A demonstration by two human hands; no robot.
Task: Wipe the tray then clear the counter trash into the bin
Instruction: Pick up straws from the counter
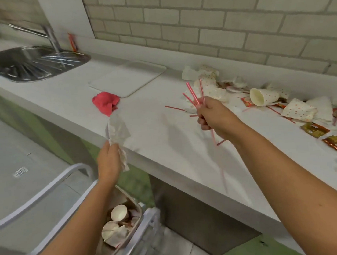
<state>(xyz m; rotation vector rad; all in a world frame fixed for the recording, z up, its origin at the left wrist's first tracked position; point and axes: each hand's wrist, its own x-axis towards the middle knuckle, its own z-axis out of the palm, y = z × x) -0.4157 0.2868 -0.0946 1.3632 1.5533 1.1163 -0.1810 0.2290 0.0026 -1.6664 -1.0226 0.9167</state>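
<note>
Left hand [109, 160]: fingers curled round crumpled napkin [118, 130]; bin [110, 253] straight below, nearer this hand. Right hand [215, 117]: fingers clamp straws [193, 94], long axis near upright, above surface [164, 143]; bin down-left.

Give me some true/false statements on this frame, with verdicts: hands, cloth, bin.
1. The right hand grips a bunch of pink straws. True.
2. The left hand is empty. False: it holds crumpled white paper.
3. The red cloth lies on the tray. False: it lies on the counter beside the tray.
4. The bin already holds paper cups. True.
</note>
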